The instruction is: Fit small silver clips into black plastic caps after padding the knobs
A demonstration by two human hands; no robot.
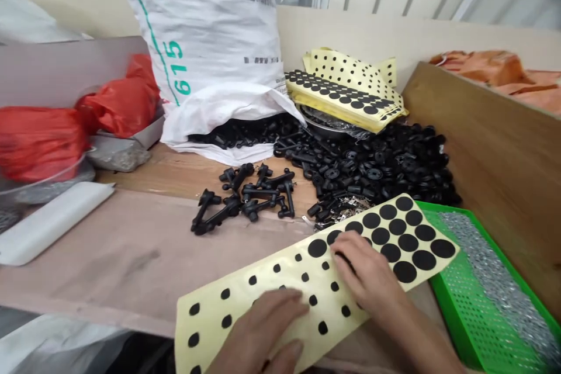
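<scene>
A pale yellow backing sheet (pixel 245 310) lies slanted across the table in front of me. Large black round stickers (pixel 408 242) sit at its right end, and small dark spots dot the rest. My right hand (pixel 372 277) is over the sheet with thumb and fingers closed at the edge of one black sticker, which is partly hidden under them. My left hand (pixel 267 327) rests on the small-spotted part, fingers extended and holding nothing. Beyond the sheet, several assembled black plastic arms (pixel 249 196) lie in a loose group.
A heap of black plastic parts (pixel 381 163) spreads behind the sheet, near a white woven sack (pixel 210 35). More sticker sheets (pixel 346 99) are stacked on a bowl. On the right stands a green basket (pixel 460 310) of small metal pieces beside a wooden board (pixel 491 175). Red bags (pixel 39 140) lie left.
</scene>
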